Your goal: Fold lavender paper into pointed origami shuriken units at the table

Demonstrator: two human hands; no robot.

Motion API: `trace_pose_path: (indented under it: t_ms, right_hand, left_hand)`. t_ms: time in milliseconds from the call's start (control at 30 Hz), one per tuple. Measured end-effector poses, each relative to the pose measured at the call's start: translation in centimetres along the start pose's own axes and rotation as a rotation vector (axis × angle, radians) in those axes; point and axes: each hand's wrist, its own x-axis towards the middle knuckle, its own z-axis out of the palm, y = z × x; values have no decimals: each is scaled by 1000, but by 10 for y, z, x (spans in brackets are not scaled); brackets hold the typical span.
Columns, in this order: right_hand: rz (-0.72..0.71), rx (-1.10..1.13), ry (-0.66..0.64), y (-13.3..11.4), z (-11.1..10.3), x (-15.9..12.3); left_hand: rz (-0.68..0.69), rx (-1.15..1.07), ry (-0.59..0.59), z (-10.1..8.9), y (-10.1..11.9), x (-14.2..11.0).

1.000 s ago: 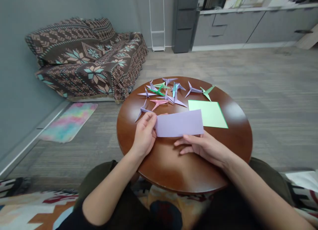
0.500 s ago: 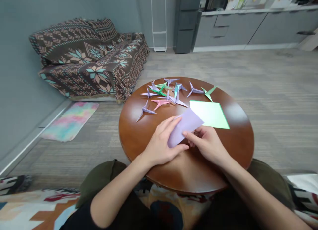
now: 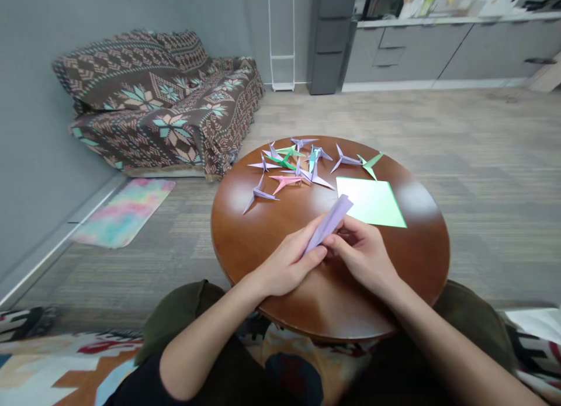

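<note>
A sheet of purple origami paper [image 3: 329, 222], seen as a narrow slanted strip, is held between both hands above the near half of the round brown table [image 3: 272, 231]. My left hand [image 3: 291, 260] is closed on its left side, thumb along the lower edge. Gripping the right edge, my right hand [image 3: 362, 251] has its thumb and fingers pinched together; some fingertips are hidden. Beyond the hands lies a stack of light green paper [image 3: 372, 201]. Several folded paper cranes [image 3: 287, 181] in purple, green, pink and blue rest at the far left of the tabletop.
A green crane [image 3: 370, 163] sits near the table's far right edge. A sofa [image 3: 166, 108] under a patterned cover stands at the back left, with a pastel mat [image 3: 125, 213] on the floor before it. Grey cabinets [image 3: 412, 52] line the back wall.
The purple paper, broad and facing me before, now shows as a narrow strip. My left fingers have closed in around it, and the left thumb has come up against its lower edge.
</note>
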Motion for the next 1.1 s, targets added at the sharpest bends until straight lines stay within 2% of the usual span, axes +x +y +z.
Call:
trace_pose_path:
  t_ms: [100,233,333,433,500,667,733,867,967,1100]
  right_hand:
    - [23,-14,-2,-1,1,0]
    - [32,-36,34,-4,1,-2]
    - [-28,-104,94,-5,-6,-3]
    - [-50,-146,202,0,-15,0]
    - [-29,-115,223,4,-19,3]
    - [180,140,147,10,-16,6]
    - [208,189,156,9,-13,6]
    - [135,88,207,8,-11,6]
    - [59,-29,220,13,-14,7]
    - [16,-154,292,19,-15,6]
  left_hand:
    - [-40,-41,-17,0,0,-1]
    - [-149,-254,43,-1,-1,-1]
    - [-221,-361,180,-2,-12,0]
    - [-282,-405,397,-4,-28,2]
    - [-292,-401,454,-4,-35,3]
    - [-278,-217,398,-4,-27,4]
    - [-258,-134,400,-4,-20,5]
    - [-260,-81,421,-3,-12,5]
    - [-296,-93,480,-5,-15,4]
    - [-321,-258,588,-6,-23,4]
